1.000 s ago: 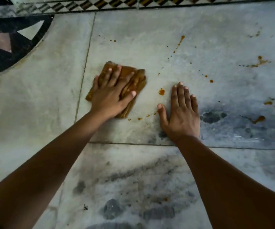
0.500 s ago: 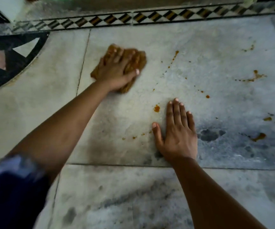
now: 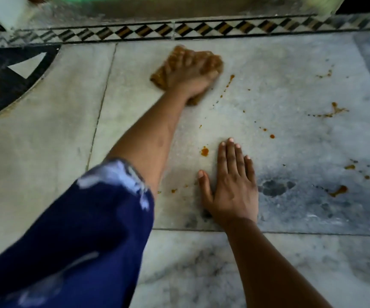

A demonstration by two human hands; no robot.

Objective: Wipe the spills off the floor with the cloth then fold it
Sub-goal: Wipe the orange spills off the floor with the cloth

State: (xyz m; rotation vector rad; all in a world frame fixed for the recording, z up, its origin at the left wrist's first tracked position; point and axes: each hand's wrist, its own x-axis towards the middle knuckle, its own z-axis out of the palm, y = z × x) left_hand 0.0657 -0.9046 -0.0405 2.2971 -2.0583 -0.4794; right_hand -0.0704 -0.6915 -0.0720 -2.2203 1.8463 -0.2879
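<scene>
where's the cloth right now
In the head view the cloth lies on the floor at upper centre, under the left hand, close to the patterned border and left of an orange streak.

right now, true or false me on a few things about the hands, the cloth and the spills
1. The left hand presses on the cloth. True.
2. The right hand pinches a corner of the cloth. False: it lies flat on the floor with its fingers straight, apart from the cloth.
3. Orange spills dot the floor. True.
4. The cloth lies on the patterned border. False: it lies on the grey tile just short of the border.
5. The sleeve on the left arm is red. False: it is dark blue with pale marks.
</scene>
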